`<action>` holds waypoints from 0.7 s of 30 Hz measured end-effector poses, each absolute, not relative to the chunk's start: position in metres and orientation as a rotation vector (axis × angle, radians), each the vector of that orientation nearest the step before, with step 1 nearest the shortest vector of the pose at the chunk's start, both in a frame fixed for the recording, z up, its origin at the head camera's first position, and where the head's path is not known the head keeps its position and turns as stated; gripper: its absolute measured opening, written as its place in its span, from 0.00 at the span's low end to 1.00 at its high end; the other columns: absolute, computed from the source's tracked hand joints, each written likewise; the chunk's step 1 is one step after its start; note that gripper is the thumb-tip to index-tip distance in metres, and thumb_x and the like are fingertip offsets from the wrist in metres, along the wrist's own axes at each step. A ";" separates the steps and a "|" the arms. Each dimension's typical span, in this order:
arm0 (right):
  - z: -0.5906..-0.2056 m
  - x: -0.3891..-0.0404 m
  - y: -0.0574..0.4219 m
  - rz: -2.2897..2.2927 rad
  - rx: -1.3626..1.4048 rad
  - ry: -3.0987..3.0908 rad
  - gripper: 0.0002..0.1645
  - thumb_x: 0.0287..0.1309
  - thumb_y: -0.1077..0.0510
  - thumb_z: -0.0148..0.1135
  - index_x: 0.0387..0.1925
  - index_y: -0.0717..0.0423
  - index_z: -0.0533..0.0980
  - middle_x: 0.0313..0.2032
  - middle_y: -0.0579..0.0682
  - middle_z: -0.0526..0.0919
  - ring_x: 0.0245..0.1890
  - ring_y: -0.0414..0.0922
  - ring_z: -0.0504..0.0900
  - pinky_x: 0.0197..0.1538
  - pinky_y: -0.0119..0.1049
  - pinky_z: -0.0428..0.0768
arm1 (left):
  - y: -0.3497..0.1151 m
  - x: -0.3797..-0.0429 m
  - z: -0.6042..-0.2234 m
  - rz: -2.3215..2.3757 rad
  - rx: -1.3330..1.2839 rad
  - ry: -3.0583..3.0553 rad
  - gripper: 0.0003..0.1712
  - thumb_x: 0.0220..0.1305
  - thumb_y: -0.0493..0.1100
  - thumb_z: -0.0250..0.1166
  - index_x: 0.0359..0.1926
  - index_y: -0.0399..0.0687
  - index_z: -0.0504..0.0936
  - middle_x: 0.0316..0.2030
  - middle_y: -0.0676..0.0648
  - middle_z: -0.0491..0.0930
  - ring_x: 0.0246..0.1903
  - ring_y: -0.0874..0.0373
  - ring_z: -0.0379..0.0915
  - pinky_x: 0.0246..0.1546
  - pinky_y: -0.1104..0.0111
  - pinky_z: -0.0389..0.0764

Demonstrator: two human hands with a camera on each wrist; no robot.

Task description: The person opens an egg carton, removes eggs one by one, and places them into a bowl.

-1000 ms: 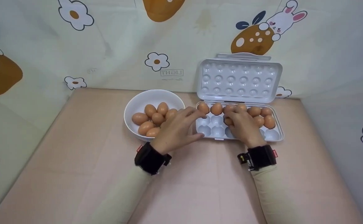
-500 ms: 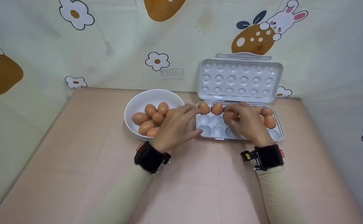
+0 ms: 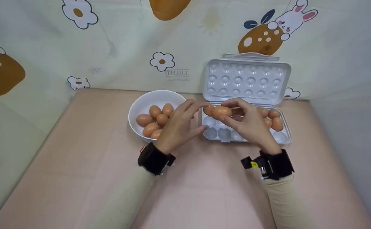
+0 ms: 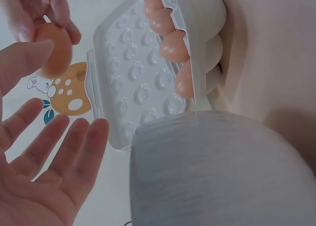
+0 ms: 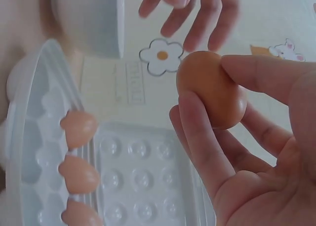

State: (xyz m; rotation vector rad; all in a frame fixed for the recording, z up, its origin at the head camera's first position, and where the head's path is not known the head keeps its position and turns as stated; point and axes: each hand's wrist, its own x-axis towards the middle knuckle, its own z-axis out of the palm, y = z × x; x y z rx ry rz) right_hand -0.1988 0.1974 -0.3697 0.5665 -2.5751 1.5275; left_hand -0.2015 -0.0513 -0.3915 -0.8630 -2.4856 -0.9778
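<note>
My right hand [image 3: 252, 127] pinches a brown egg [image 3: 221, 112] between thumb and fingers, above the left part of the egg carton [image 3: 206, 137]. The right wrist view shows this egg [image 5: 212, 90] clear of the carton, between thumb and fingertips. My left hand [image 3: 179, 127] is empty, its fingers spread, between the bowl [image 3: 134, 105] and the carton. In the left wrist view, its thumb overlaps the held egg [image 4: 58, 50]. Several eggs [image 3: 277, 124] sit in the carton's back rows; my right hand hides some of them.
Several brown eggs [image 3: 150, 129] lie in the white bowl, partly behind my left hand. The carton's dimpled lid [image 3: 250, 81] stands raised against the patterned backdrop [image 3: 118, 41]. A pinkish cloth [image 3: 198, 197] covers the table.
My right hand has lifted the egg out of the carton's middle area and brought it left, towards my left hand, turning it on its side. My left hand has hardly moved.
</note>
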 end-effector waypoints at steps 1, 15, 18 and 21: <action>-0.369 -0.198 0.195 1.568 0.575 -2.561 0.25 0.64 0.58 0.77 0.60 0.60 0.80 0.56 0.54 0.84 0.54 0.49 0.86 0.56 0.32 0.85 | -0.051 -0.201 -0.391 -1.007 -0.869 -2.470 0.36 0.60 0.44 0.81 0.68 0.55 0.78 0.58 0.49 0.78 0.54 0.56 0.76 0.54 0.71 0.81; -0.370 -0.190 0.173 1.776 0.651 -2.509 0.26 0.65 0.57 0.75 0.60 0.60 0.76 0.57 0.54 0.83 0.56 0.48 0.86 0.59 0.36 0.84 | -0.045 -0.198 -0.390 -1.113 -0.951 -2.351 0.30 0.61 0.42 0.80 0.63 0.49 0.79 0.57 0.49 0.78 0.57 0.61 0.78 0.55 0.71 0.84; -0.371 -0.189 0.170 1.796 0.658 -2.513 0.26 0.66 0.57 0.74 0.60 0.60 0.76 0.58 0.54 0.82 0.58 0.48 0.85 0.60 0.36 0.83 | -0.045 -0.197 -0.390 -1.085 -0.956 -2.339 0.30 0.62 0.43 0.80 0.63 0.48 0.80 0.57 0.49 0.80 0.55 0.61 0.79 0.54 0.75 0.82; -0.371 -0.188 0.169 1.813 0.653 -2.515 0.26 0.66 0.57 0.75 0.60 0.60 0.76 0.59 0.53 0.82 0.59 0.48 0.84 0.60 0.36 0.84 | -0.044 -0.197 -0.391 -1.074 -0.961 -2.331 0.30 0.63 0.43 0.79 0.63 0.47 0.80 0.56 0.49 0.80 0.53 0.61 0.80 0.54 0.78 0.80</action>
